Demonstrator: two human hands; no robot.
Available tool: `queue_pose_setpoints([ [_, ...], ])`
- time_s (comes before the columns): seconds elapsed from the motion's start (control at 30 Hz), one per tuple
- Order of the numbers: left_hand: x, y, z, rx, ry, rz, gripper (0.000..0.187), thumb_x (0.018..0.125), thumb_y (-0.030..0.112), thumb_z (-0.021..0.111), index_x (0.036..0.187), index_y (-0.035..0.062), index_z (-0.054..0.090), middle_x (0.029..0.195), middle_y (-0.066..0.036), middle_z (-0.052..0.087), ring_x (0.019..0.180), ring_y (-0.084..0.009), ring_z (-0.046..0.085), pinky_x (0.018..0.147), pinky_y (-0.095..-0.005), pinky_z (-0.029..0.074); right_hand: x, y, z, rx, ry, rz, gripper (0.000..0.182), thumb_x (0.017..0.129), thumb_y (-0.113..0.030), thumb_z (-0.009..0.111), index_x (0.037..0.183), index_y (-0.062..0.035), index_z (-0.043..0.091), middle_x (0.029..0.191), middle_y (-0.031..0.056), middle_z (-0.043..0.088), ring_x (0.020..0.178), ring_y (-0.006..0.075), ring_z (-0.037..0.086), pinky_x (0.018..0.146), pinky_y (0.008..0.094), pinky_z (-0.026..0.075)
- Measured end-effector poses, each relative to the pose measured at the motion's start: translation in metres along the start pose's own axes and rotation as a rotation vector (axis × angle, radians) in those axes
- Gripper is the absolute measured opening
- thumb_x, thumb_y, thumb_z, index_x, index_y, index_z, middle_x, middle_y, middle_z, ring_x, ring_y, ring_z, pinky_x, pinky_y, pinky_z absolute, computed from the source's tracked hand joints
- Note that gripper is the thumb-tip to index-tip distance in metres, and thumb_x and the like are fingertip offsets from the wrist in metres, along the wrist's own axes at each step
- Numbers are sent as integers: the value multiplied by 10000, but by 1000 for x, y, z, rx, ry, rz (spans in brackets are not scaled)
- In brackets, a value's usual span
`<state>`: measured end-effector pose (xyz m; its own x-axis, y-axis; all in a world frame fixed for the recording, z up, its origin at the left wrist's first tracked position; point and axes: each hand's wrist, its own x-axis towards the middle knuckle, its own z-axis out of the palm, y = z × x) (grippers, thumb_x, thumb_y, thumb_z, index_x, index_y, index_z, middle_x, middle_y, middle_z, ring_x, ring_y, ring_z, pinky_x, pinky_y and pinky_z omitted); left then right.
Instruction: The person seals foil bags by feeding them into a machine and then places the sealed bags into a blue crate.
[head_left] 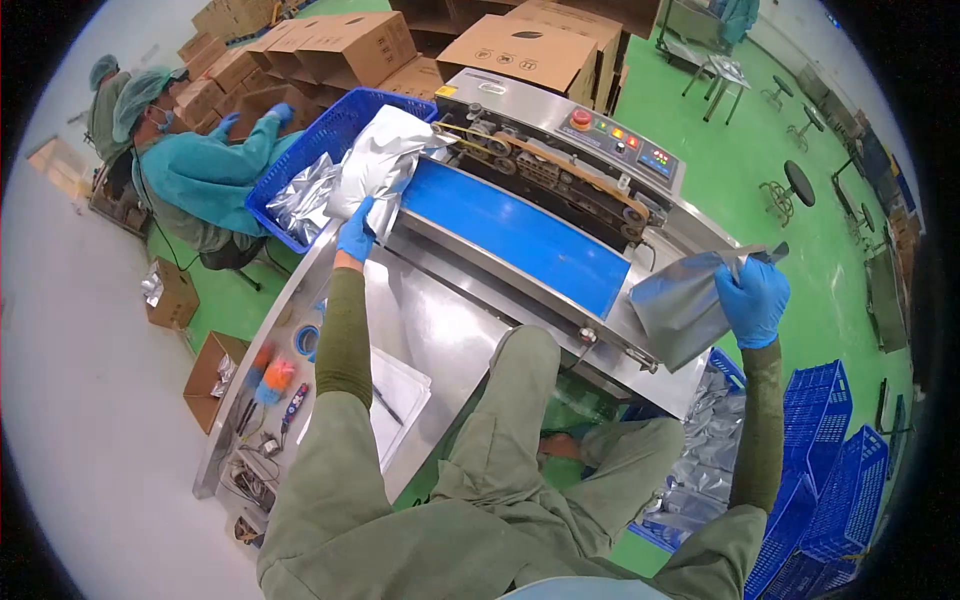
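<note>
My right hand [752, 302], in a blue glove, grips the top edge of a flat silver foil bag [678, 308]. That bag hangs beside the right end of the blue conveyor belt [520, 240]. At the belt's left end, my gloved left hand [357, 232] pinches the lower edge of a full, puffed foil bag [384, 160]. This bag lies partly over the rim of a blue basket [262, 190] holding more silver bags. Behind the belt runs the band sealing machine [560, 140] with its rollers, red button and lit displays.
On the steel table [440, 310] lie papers with a pen [388, 404], blue tape [306, 341] and small tools. Foil bags [705, 440] fill a crate at lower right, near stacked blue crates [815, 420]. A co-worker [200, 175] sits at left by cardboard boxes [340, 50].
</note>
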<state>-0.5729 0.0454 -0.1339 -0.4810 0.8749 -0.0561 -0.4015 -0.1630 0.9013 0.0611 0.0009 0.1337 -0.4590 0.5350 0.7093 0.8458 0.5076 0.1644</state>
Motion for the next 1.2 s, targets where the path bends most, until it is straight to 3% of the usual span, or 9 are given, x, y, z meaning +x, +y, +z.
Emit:
queue_pose_setpoints([
  [0.2,-24,-24,-27,-277,145,-30,300,852,163,698,1091,-5,632,962,-2,634,841,-108,608,730,-255,499,-14,13,2,-8,-25,110,216,705,-198,713,615,-73,562,587,133,540,518,325,545,481,424,424],
  [0.3,-42,-64,-105,-704,-266,-266,299,1001,184,427,1229,38,552,1000,-78,621,879,-149,581,857,-280,477,-28,34,-1,-78,-116,228,296,804,-383,672,775,-89,695,606,151,581,546,330,578,501,419,457],
  [0.43,-131,-36,-59,-1057,-9,-655,385,966,215,512,1280,-6,499,1240,-140,544,1112,-211,531,996,-317,425,-76,66,-74,-318,-127,405,350,798,-387,652,682,-58,624,583,186,558,521,362,564,470,429,424],
  [0.7,-254,-55,10,-412,-5,-380,449,959,317,529,1282,6,499,1331,-108,516,1207,-223,491,1077,-359,355,-229,101,-109,-509,-451,610,311,832,-376,564,777,-84,656,719,146,644,624,324,631,542,423,501],
  [0.73,-275,-52,25,-432,-175,-413,461,973,339,489,1289,4,491,1330,-114,515,1238,-233,463,1102,-376,319,-281,113,-91,-677,-646,275,254,837,-328,567,852,-93,659,811,132,656,699,314,643,560,426,501],
  [0.83,-278,-96,-1,-453,-350,-431,461,989,324,447,1290,-24,480,1312,-156,520,1207,-252,489,1068,-390,361,-384,89,-70,-123,-470,966,381,911,-343,482,736,-62,671,740,218,639,603,372,607,555,480,451],
  [0.87,-309,-70,51,-327,-51,-383,452,987,297,457,1284,-42,479,1296,-168,527,1191,-257,498,1053,-379,382,-416,92,-54,-270,-604,1122,451,911,-402,462,729,-50,677,762,256,632,665,394,619,594,515,453],
  [1.1,-358,-53,153,-451,-223,-444,386,940,100,526,1311,10,472,1303,-119,528,1184,-232,513,1041,-376,403,-577,103,-38,-614,-1099,1328,510,852,-479,543,1035,-17,658,985,257,652,917,403,638,801,471,506],
  [1.2,-366,-82,182,-444,-229,-511,414,928,64,533,1331,13,451,1323,-114,513,1200,-232,501,1056,-377,385,-430,51,-35,-700,-510,1110,542,840,-456,603,1145,-8,585,1093,184,630,974,331,616,852,420,476],
])
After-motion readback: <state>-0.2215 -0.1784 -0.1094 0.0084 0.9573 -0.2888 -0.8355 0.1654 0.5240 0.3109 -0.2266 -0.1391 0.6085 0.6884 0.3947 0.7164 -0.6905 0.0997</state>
